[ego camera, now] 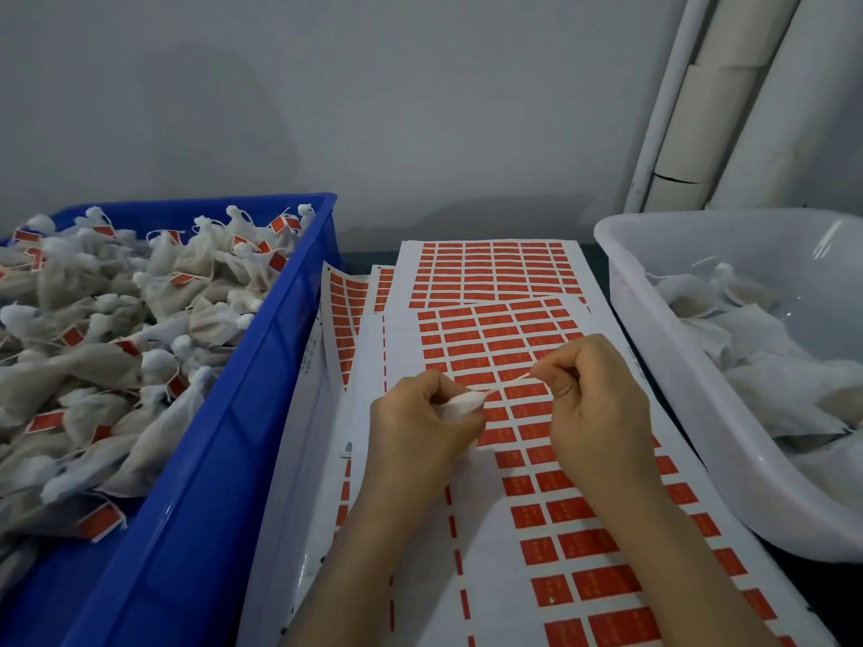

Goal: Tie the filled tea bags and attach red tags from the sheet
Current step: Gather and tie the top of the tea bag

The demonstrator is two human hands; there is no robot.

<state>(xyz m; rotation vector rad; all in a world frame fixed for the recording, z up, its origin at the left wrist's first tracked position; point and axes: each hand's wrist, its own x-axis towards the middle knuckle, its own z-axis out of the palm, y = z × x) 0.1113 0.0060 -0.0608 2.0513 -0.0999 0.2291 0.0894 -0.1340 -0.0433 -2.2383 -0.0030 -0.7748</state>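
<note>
My left hand [420, 422] grips a small white tea bag [460, 406] by its gathered top, over the sheet of red tags [551, 516]. From the bag a thin drawstring [509, 382] runs tight up and right to my right hand [593, 403], which pinches its end between thumb and finger. Most of the bag is hidden inside my left fist. Both hands hover just above the middle of the top sheet.
A blue crate [224, 441] on the left holds several tied tea bags with red tags. A translucent white tub [672, 366] on the right holds untied white bags. More tag sheets [490, 273] lie stacked behind. White pipes [710, 109] stand at the back right.
</note>
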